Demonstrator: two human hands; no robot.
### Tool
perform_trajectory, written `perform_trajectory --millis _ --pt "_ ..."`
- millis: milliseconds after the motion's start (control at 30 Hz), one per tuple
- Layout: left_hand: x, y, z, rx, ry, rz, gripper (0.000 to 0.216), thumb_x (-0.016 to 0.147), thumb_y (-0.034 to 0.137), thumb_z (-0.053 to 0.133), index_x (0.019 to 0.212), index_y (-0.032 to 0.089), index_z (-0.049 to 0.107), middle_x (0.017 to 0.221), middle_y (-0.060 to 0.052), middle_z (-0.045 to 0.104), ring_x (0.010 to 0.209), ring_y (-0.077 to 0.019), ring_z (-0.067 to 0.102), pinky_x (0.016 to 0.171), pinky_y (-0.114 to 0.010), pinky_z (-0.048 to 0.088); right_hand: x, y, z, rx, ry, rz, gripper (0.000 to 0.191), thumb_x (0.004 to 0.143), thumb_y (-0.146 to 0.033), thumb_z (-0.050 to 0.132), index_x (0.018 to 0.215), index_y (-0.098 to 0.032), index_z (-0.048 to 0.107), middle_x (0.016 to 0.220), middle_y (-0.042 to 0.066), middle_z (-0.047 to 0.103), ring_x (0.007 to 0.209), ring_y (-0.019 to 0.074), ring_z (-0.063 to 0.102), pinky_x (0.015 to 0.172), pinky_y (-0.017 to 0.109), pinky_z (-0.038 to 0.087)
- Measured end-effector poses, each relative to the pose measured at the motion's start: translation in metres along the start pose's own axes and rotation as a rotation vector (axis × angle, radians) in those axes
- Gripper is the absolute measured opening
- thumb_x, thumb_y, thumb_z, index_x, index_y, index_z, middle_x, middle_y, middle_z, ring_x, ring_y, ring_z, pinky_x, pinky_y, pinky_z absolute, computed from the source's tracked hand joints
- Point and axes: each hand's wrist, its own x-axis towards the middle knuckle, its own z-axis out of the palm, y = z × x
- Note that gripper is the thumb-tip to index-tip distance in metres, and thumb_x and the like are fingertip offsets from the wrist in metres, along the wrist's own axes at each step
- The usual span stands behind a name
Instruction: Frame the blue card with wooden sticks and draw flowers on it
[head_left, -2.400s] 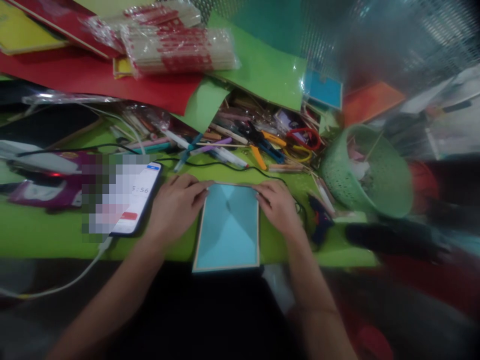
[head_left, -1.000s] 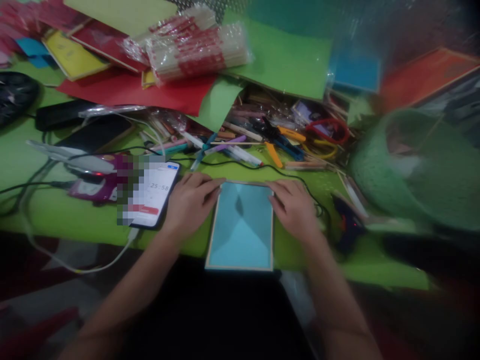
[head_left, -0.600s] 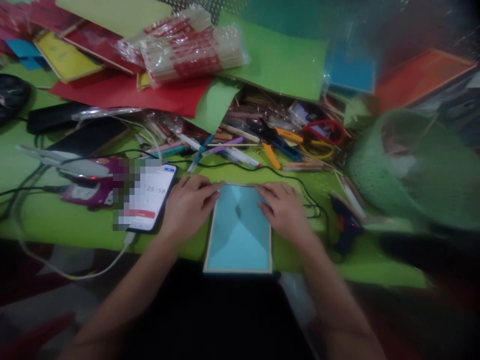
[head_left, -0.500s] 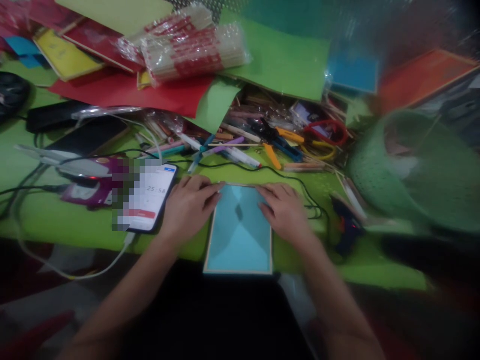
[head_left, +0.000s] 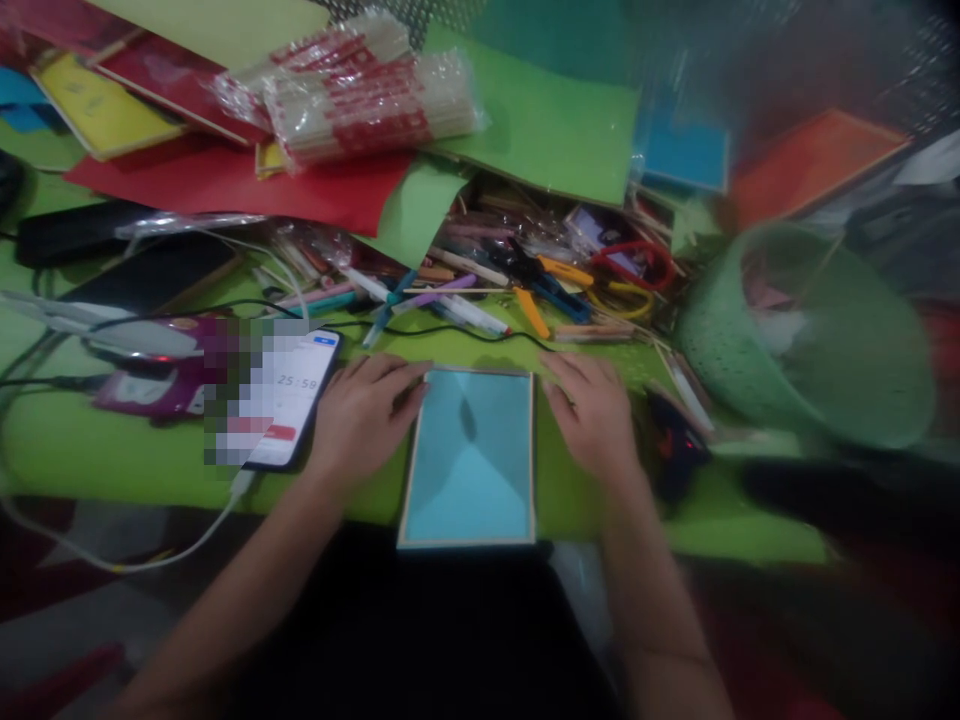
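Observation:
A light blue rectangular card (head_left: 469, 480) edged with thin pale wooden sticks lies at the front edge of the green-covered table, its near end toward my body. My left hand (head_left: 364, 415) has its thumb and forefinger closed on the card's far left corner. Clear of the card's right side, my right hand (head_left: 592, 410) is open, palm down, its fingers stretched toward a black cable and its thumb apart. A dark shadow crosses the middle of the card.
A phone (head_left: 300, 400) with a timer lies left of my left hand, plugged into a white cable. Pens, sticks and orange-handled pliers (head_left: 532, 310) are heaped behind. At right stand a green basket (head_left: 720, 350) and a dark glue gun (head_left: 675, 435). Packed sticks (head_left: 375, 110) lie on coloured sheets.
My right hand has let go of the card's far right corner and moved off to the right. My left hand stays at the far left corner. The view has shifted slightly.

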Motion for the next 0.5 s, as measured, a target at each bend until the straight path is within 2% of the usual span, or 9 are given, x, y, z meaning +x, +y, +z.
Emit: perform_trajectory --millis 200,500 --pt "0.0000 0.0002 0.0000 0.006 0.003 0.008 0.034 0.106 0.040 0.049 0.122 0.029 0.077 0.107 -0.008 0.073 0.101 -0.0285 0.067 0.092 -0.045 0.053 0.0001 0.0030 -0.0001 0.005 -0.060 -0.019 0.034 0.107 -0.033 0.050 0.124 -0.022 0.077 0.117 0.011 0.076 0.111 0.0297 0.062 0.097 0.046 0.048" --pt "0.0005 0.0032 -0.0015 0.034 -0.056 0.007 0.035 0.105 0.039 0.049 0.123 0.030 0.078 0.108 -0.010 0.071 0.101 -0.0308 0.064 0.088 -0.048 0.052 -0.0002 -0.0012 0.0036 -0.005 -0.104 -0.024 0.033 0.106 -0.030 0.052 0.123 -0.021 0.078 0.117 0.012 0.074 0.109 0.0309 0.060 0.095 0.048 0.050"
